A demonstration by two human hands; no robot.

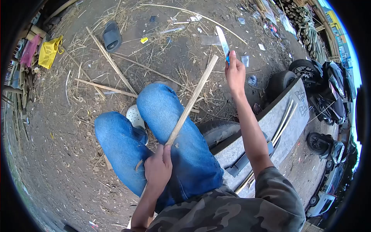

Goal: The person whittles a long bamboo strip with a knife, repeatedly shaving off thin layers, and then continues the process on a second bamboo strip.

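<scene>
One stretch of dirt ground (pixel 54 127) filled most of the frame, strewn with pale shavings and thin strips. Two legs in blue jeans (pixel 166 112) took the center, knees bent, with a camouflage shirt (pixel 232 210) at bottom center. A grey slab (pixel 282 112) ran diagonally at right; long thin strips (pixel 284 121) lay on it. One tire (pixel 216 133) sat beside the slab's left edge, another (pixel 280 82) near its upper end. Motorcycles (pixel 328 87) stood at upper right and right, a white vehicle (pixel 321 205) at lower right. A bundle of poles (pixel 307 29) was in the upper right corner.

Wooden stick (pixel 193 98): slanted from the lap up to upper center, across the front of the right thigh. Left hand (pixel 157 165) was closed around its lower end. Right hand (pixel 235 73) was closed on the handle of a knife (pixel 223 41), blade up, tip toward the top of the frame. Stick's upper end was just beside the knife and right hand, apart from both.

Yellow bag (pixel 50 52) hung at upper left beside pink cloth (pixel 30 51). Dark slipper (pixel 111 36) lay upper left of center. Smallest: a yellow scrap (pixel 144 40) right of the slipper.
</scene>
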